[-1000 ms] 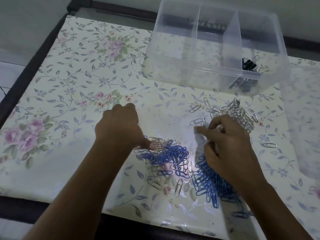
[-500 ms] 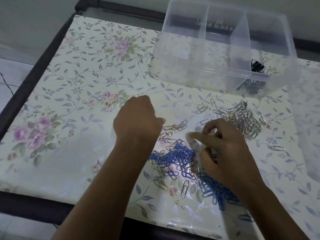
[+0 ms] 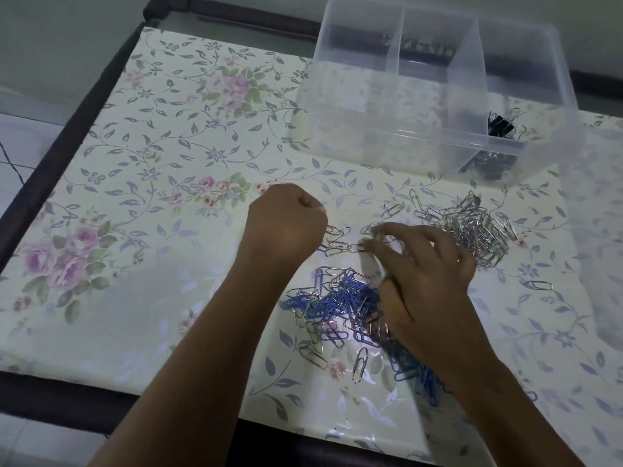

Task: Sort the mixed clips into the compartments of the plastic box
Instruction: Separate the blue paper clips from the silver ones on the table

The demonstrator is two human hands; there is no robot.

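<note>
Silver clips [image 3: 338,243] trail sideways from left hand [image 3: 286,227] to right hand [image 3: 428,274].

A counter [image 3: 67,404] with a dark rim carries a glossy cream cover [image 3: 161,106] printed with grey-blue leaf vines; pink roses [image 3: 72,261] sit near its left edge, another cluster [image 3: 236,87] farther back; pale floor tiles [image 3: 23,129] lie left, crossed by a thin dark cable [image 3: 11,163]; a plain grey wall [image 3: 67,25] stands behind.

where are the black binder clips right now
In the head view, the black binder clips sit in the right-hand compartment of the clear plastic box, beyond the silver paper clip pile.
</note>
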